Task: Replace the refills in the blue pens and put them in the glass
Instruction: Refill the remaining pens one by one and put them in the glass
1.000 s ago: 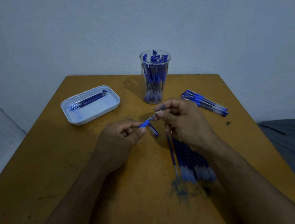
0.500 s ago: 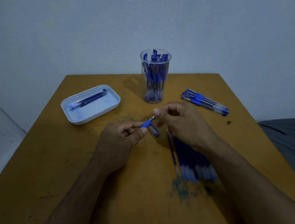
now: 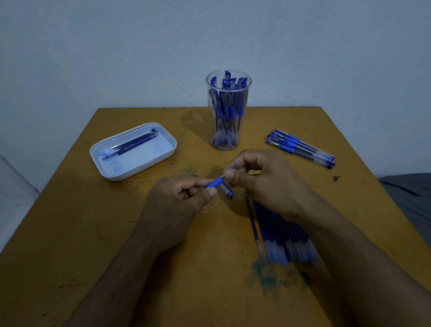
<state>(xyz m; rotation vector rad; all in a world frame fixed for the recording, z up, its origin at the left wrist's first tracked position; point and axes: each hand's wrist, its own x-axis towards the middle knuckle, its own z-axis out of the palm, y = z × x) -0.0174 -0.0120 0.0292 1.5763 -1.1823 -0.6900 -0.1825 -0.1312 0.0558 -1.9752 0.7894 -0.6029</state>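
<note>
My left hand (image 3: 176, 205) grips a blue pen (image 3: 215, 182) by its rubber grip, most of the barrel hidden in the fist. My right hand (image 3: 262, 177) pinches the pen's tip end with thumb and fingers. A pen cap (image 3: 226, 189) lies on the table just below the pen. Under my right wrist lies a row of several blue refills (image 3: 282, 235). A clear glass (image 3: 230, 126) at the back middle holds several blue pens. Several more blue pens (image 3: 301, 147) lie to the right of the glass.
A white tray (image 3: 132, 167) with a few refills in it sits at the back left of the brown table (image 3: 86, 238). Blue ink smears mark the table near the refills' ends. A grey cloth lies off the table's right edge.
My right hand has slid along the pen's tip toward my left hand, so the metal tip that showed between the hands is now covered. The hands have drawn closer together.
</note>
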